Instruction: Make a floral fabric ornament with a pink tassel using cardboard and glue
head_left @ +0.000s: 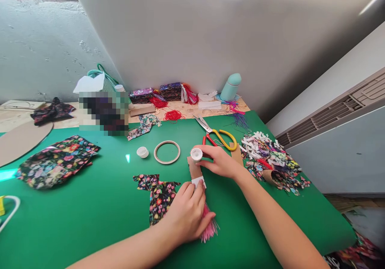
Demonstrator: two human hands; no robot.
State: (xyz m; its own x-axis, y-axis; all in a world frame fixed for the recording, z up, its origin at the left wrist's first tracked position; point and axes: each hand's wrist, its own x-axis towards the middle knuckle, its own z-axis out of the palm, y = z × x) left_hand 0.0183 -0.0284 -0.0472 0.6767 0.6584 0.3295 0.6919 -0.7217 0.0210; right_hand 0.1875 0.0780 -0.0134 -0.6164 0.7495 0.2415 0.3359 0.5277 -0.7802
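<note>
Between the thumb and fingers of my right hand (pixel 218 161) is a small white round container (pixel 196 154), held over the top end of a brown cardboard strip (pixel 195 170). My left hand (pixel 189 211) presses down on the strip's lower part, where a white piece (pixel 198 181) shows at the fingertips. A pink tassel (pixel 209 229) sticks out below that hand. Left of it, black floral fabric (pixel 161 199) lies partly under my left wrist. A white cap (pixel 142 152) and a roll of tape (pixel 167 152) rest farther back on the green mat.
Scissors (pixel 206 125) and yellow-and-red-handled tools lie behind my right hand. Scraps (pixel 270 160) are heaped at the right. Floral fabric (pixel 57 160) lies left. Patterned stacks (pixel 171 91), red threads (pixel 173 115) and a turquoise bottle (pixel 231 86) line the back by the wall.
</note>
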